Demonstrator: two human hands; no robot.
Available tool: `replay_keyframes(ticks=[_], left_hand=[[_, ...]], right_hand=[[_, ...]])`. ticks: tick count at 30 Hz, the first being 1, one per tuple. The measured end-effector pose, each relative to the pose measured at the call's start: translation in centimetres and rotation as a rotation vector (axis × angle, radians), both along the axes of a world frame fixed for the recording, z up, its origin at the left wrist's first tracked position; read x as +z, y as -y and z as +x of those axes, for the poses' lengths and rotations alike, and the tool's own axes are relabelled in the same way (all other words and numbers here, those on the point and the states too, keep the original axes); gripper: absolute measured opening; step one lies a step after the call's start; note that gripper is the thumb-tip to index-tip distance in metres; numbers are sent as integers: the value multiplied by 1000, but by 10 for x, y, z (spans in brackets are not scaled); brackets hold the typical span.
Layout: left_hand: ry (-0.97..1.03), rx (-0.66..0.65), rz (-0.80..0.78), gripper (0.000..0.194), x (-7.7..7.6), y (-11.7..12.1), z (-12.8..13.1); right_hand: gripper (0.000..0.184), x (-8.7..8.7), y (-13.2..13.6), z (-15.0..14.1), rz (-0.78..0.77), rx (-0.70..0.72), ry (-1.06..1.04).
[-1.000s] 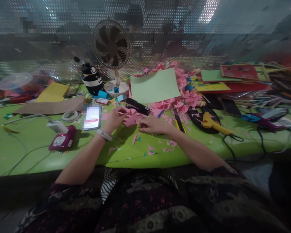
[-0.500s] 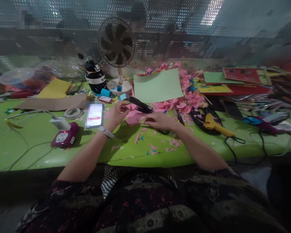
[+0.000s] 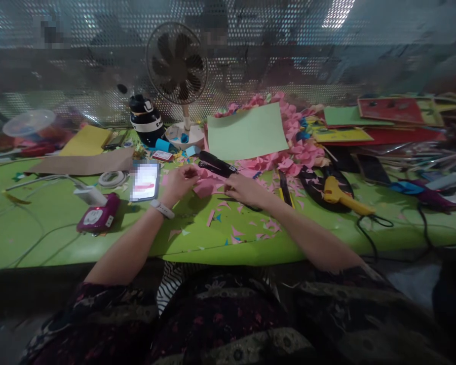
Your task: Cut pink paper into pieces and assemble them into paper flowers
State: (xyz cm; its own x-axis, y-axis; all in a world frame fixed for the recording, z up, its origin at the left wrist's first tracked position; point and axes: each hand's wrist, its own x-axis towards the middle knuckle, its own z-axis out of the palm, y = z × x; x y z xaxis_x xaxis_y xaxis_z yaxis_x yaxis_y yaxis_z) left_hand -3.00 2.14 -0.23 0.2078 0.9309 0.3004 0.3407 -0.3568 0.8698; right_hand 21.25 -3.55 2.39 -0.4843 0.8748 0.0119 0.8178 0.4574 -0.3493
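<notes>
Pink paper lies on the green tabletop between my hands. My left hand, with a white band at the wrist, has its fingers closed on the left edge of this paper. Opposite it, my right hand is curled closed at the right edge, and its fingertips hide whatever they hold. A black stapler lies just beyond the paper, its near end close to my right knuckles. Beneath my right hand a dark thin tool is partly covered. Small pink scraps are scattered nearer to me.
A pale green sheet rests before a heap of pink paper pieces. Leftward are a phone, a purple power adapter and tape. A fan and black bottle stand behind; a yellow glue gun lies right.
My right hand has moved slightly up toward the stapler's near end. My left hand stays by the pink paper, and the view has shifted a little.
</notes>
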Motion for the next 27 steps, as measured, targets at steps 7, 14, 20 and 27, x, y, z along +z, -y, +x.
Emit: replay_keyframes(ticks=[7,14,20,27], left_hand=[[8,14,-19,10,4,2,2],[19,-6,-1,11,3,1,-1],[71,55,-50,14,-5,-7,-3],[159,59,-125,14,-4,-8,-1]], right_hand=[[20,-2,-2,-1,-45,-50,-52],[19,1,-3,3,-19,-35,-122],[19,10,1,4,-32,-38,-39],[19,13,2,3,-28,-1,9]])
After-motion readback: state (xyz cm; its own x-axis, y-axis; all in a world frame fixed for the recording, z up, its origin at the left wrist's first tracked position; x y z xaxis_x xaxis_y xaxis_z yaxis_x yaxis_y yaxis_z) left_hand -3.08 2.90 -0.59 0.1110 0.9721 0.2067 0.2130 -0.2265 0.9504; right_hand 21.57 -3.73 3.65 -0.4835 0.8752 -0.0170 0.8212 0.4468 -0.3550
